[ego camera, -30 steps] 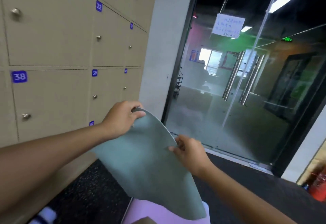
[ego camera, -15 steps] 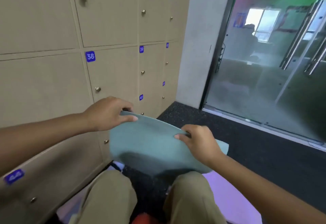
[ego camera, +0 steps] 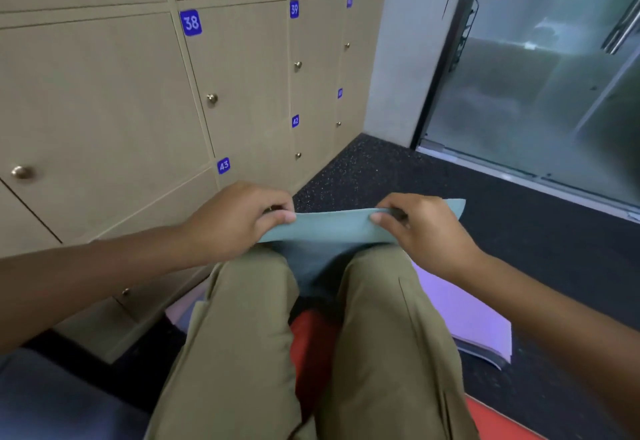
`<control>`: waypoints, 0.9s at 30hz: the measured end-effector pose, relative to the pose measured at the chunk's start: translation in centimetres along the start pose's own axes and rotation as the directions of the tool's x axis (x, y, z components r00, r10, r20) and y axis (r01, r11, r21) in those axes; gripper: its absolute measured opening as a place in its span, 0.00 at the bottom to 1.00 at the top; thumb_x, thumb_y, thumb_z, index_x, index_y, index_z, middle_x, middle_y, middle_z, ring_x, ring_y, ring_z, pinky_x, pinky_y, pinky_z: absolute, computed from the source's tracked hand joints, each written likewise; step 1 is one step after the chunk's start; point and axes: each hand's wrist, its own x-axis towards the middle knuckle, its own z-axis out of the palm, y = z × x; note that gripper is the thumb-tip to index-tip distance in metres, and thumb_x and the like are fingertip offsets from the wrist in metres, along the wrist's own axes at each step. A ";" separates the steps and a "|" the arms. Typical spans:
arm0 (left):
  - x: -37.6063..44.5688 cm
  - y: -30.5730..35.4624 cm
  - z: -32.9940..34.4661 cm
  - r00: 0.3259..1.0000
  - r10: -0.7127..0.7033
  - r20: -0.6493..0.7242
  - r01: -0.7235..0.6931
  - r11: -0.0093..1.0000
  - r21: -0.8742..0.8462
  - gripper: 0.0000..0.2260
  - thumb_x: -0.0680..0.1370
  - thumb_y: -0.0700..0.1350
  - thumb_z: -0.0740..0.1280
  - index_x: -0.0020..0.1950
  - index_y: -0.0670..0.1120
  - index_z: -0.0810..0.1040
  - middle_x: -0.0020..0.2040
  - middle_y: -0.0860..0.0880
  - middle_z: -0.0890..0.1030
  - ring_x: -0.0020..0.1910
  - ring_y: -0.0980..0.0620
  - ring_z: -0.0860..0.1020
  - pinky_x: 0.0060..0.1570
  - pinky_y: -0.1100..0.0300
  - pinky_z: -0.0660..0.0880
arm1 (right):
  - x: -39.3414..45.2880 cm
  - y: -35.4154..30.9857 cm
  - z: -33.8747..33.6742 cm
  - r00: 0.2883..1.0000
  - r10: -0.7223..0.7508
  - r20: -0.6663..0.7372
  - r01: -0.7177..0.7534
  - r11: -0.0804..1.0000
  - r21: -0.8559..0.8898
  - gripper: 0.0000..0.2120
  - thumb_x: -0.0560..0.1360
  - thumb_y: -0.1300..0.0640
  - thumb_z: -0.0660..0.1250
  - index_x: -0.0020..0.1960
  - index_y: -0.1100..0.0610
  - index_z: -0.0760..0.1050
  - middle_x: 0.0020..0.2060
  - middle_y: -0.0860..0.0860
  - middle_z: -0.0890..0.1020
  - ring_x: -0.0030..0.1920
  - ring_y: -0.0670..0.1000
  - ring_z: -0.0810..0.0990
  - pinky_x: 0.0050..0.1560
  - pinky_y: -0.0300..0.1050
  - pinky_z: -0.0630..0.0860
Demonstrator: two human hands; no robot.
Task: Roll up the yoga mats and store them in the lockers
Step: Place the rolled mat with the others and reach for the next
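You hold the green yoga mat [ego camera: 329, 228] by its end, above your knees [ego camera: 242, 301], and the rest of it goes down between your legs to the floor [ego camera: 519, 249], near the foot of the lockers [ego camera: 242, 76]. Your left hand [ego camera: 235, 221] pinches the left part of that edge, thumb against fingers, and your right hand [ego camera: 422, 228] pinches the right part in the same way; the two hands are well apart. The risk, as I judge it, is a crooked roll: if one hand turns faster, the edge goes slanted and the roll becomes a cone, too wide for a locker. A loose first turn would also open again. Your knees press the hanging part and can crease it. Under you lie a purple mat [ego camera: 460, 315] and a red mat [ego camera: 311, 353]; the green one could catch on them. All locker doors in view are closed, so a roll must wait in one hand.
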 end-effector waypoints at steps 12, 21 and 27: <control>-10.2 2.3 5.9 0.999 -0.035 -0.013 0.033 0.993 -0.114 0.12 0.79 0.56 0.62 0.42 0.50 0.78 0.41 0.58 0.79 0.44 0.55 0.78 0.47 0.54 0.74 | -12.4 -1.2 1.5 1.000 0.011 -0.011 -0.011 1.000 -0.010 0.07 0.79 0.51 0.69 0.46 0.52 0.83 0.40 0.43 0.84 0.41 0.44 0.79 0.44 0.48 0.78; -17.0 5.9 5.5 0.991 -0.118 0.059 0.128 0.971 -0.204 0.11 0.76 0.60 0.63 0.41 0.55 0.78 0.41 0.57 0.80 0.41 0.54 0.77 0.41 0.63 0.69 | -20.4 -5.7 0.7 1.000 0.006 -0.016 -0.006 1.000 -0.029 0.06 0.79 0.51 0.69 0.49 0.50 0.84 0.41 0.45 0.85 0.43 0.46 0.79 0.39 0.54 0.81; -20.9 8.2 5.1 0.980 -0.182 0.075 0.196 0.946 -0.257 0.09 0.77 0.60 0.63 0.46 0.58 0.79 0.42 0.54 0.82 0.39 0.48 0.77 0.43 0.47 0.75 | -24.4 -7.6 0.3 0.999 -0.032 0.016 0.033 0.998 -0.060 0.13 0.80 0.45 0.60 0.50 0.47 0.83 0.40 0.44 0.83 0.40 0.46 0.81 0.39 0.44 0.77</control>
